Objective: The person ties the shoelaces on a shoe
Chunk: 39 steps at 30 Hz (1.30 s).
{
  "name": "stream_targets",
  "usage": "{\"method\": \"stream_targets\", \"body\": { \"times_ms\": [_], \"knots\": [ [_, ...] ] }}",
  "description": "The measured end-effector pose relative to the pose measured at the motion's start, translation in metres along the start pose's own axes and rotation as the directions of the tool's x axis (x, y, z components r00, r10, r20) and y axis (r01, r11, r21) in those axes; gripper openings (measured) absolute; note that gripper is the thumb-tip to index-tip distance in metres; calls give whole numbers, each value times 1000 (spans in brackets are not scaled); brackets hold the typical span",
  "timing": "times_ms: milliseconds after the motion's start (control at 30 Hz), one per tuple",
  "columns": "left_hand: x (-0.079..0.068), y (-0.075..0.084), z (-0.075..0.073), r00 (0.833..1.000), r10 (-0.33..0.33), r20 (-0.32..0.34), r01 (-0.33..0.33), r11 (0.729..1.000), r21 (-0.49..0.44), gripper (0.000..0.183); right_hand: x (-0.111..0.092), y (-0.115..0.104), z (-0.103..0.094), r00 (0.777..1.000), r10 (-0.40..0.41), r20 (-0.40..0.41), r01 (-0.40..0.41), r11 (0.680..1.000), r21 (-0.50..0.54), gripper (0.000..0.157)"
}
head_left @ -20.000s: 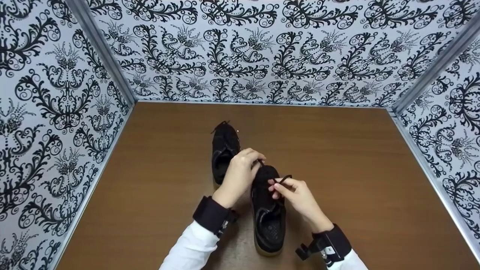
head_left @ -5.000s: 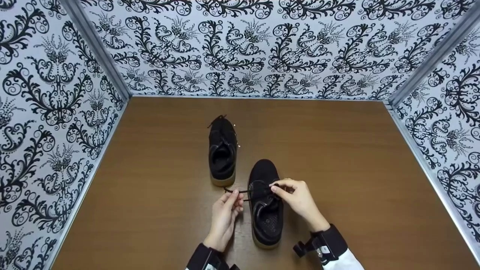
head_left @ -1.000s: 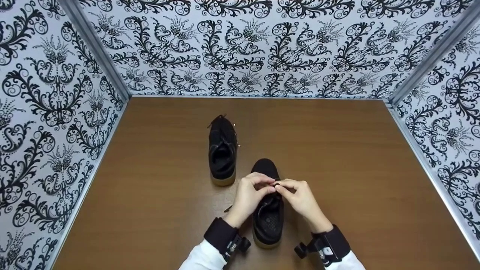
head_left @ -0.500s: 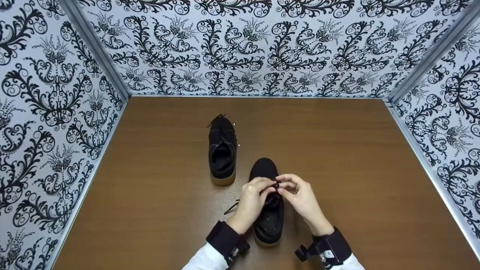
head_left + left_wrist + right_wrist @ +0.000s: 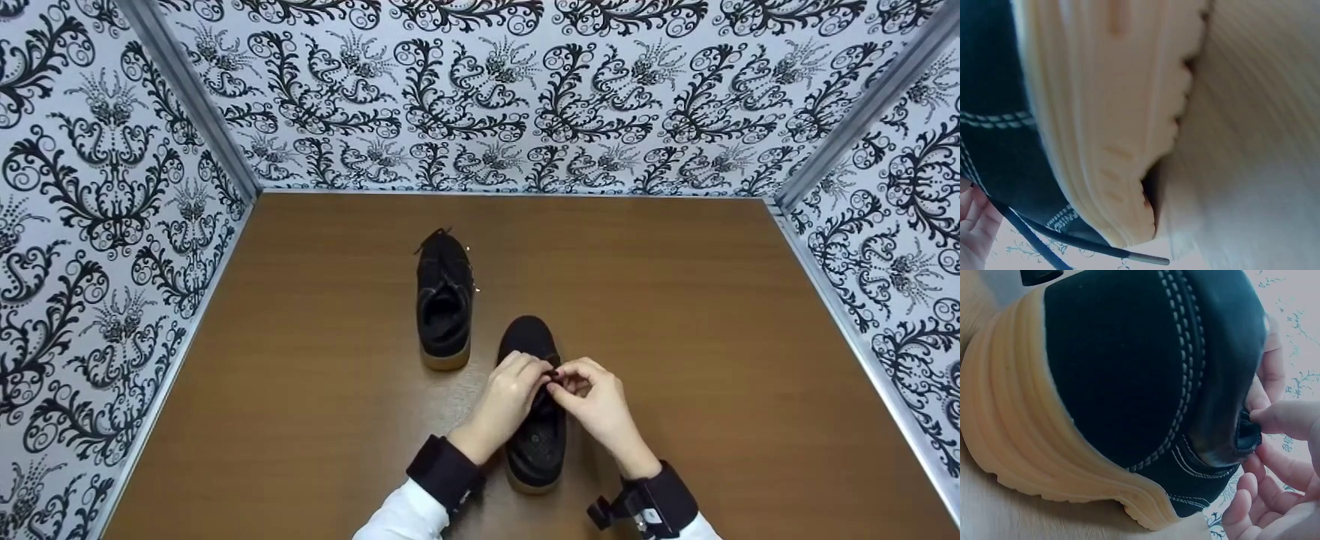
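A black lace-up shoe [image 5: 527, 337] with a tan sole [image 5: 1100, 112] stands on the table, toe pointing away. Both hands meet over its lacing. My left hand [image 5: 508, 394] pinches the black shoelace at the eyelets, fingers bent over the shoe's left side. Two strands of shoelace [image 5: 1067, 239] hang beside that hand in the left wrist view, one ending in a stiff tip. My right hand [image 5: 596, 397] pinches dark lace with thumb and forefinger, right against the left fingertips. In the right wrist view its fingertips sit at the shoe's tongue [image 5: 1248, 435]; the fingers partly hide the lace.
A matching black shoe [image 5: 444, 300] stands farther back and to the left, its laces lying over the toe end. The brown wooden table [image 5: 675, 300] is bounded by patterned panels [image 5: 480, 97] at the back and both sides.
Five seconds ago my left hand drew the lace out leftward; it has since come over the shoe to the right hand. The right fingers shift slightly. The loose lace end has gone from head view.
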<state>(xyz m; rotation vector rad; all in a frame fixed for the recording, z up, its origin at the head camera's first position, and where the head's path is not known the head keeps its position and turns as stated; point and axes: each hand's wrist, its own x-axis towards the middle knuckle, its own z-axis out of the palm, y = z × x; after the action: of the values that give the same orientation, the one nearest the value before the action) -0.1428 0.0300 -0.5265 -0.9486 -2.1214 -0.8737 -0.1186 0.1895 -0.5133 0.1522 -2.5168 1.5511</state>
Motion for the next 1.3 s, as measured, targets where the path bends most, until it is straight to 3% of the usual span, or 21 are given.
{"method": "stream_targets", "body": {
  "times_ms": [167,300,467,667,833,967,1133,1300],
  "knots": [
    [-3,3,-2,998,59,-26,-56,993,106,11,0,-3,4,998,-57,-29,54,994,-97,12],
    [-5,3,-2,996,86,-40,-79,987,143,11,0,1,2,999,-31,-11,32,999,14,8],
    [-7,-1,0,995,12,-97,-13,1000,-15,9,4,6,-4,997,12,81,-24,989,145,12],
    [-7,-4,6,983,-125,-132,101,979,-178,7,7,-5,-12,981,-20,195,-26,973,230,16],
    [-9,-5,10,964,-218,-154,165,941,-297,8,6,-16,-13,987,-28,157,-8,975,221,11],
    [-10,-6,11,959,-234,-158,170,925,-339,9,5,-20,-9,996,-47,80,32,984,177,7],
    [-10,-5,8,973,-195,-124,158,953,-259,13,5,-22,-5,995,-95,36,91,992,84,11],
    [-9,-3,3,986,-88,-142,72,991,-113,14,10,4,2,991,-127,33,126,992,9,18]
  ]
}}
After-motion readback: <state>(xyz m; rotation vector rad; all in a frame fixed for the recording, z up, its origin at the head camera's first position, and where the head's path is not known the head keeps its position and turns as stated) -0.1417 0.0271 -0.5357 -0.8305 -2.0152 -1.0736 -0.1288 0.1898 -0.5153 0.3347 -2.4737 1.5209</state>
